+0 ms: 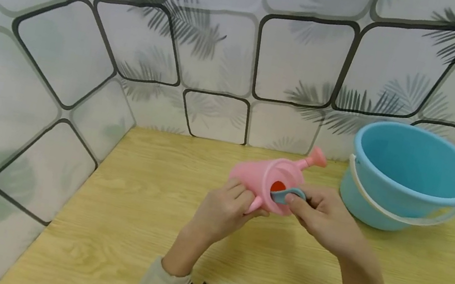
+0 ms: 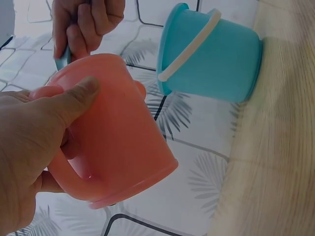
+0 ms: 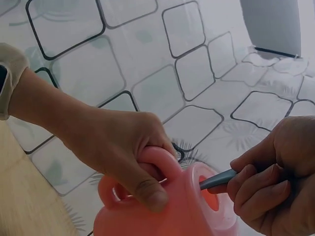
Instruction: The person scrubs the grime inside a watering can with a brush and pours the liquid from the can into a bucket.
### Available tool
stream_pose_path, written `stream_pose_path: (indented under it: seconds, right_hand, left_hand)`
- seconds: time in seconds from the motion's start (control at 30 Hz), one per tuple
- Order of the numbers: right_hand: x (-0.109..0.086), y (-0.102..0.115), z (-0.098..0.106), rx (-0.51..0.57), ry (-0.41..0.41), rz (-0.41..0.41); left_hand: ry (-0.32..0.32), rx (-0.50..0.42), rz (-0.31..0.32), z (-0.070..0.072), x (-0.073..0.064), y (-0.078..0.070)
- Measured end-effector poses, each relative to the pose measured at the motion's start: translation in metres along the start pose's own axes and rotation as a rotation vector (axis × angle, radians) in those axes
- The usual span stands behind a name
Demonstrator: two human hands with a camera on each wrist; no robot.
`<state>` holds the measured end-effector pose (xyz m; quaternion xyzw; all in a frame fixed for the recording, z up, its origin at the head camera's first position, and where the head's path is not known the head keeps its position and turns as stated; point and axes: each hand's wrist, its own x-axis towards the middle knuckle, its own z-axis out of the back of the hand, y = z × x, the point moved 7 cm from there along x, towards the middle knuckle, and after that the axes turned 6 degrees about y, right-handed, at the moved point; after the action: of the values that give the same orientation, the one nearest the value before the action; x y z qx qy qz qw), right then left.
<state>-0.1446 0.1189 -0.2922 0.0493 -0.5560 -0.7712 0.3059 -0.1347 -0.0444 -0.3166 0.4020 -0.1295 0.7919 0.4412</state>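
Observation:
My left hand grips the handle of a pink toy watering can, its thumb pressed along the can's side in the left wrist view. The can is tipped on its side above the table, its open top facing my right hand and its spout pointing to the far right. Between thumb and fingers, my right hand pinches a blue-grey tool with a loop-shaped end. The tool's other end is inside the can's opening and hidden. Something orange-red shows inside the can.
A light blue bucket with a white handle stands upright on the wooden table, to the right of my hands. Behind and at the left rises a wall covering with a rounded-tile and leaf pattern.

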Motion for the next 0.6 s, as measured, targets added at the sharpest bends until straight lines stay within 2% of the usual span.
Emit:
stream_pose_path:
  seconds: [0.2,0.37,0.43,0.6]
  right_hand:
    - [-0.008,0.007,0.010,-0.001,-0.027,0.060]
    - [-0.003,0.002,0.008,-0.002,-0.005,0.025]
    - [-0.002,0.001,0.009,0.026,-0.017,0.017]
    - [-0.006,0.003,0.009,0.153,-0.082,0.061]
  left_hand:
    - [-0.026,0.018,0.004,0.001,0.001,-0.002]
    - [-0.028,0.050,-0.018,-0.004,0.004,-0.011]
    - [-0.025,0.049,-0.009,-0.005,0.005,-0.012]
    - [-0.040,0.053,0.020,-0.003,0.004,-0.011]
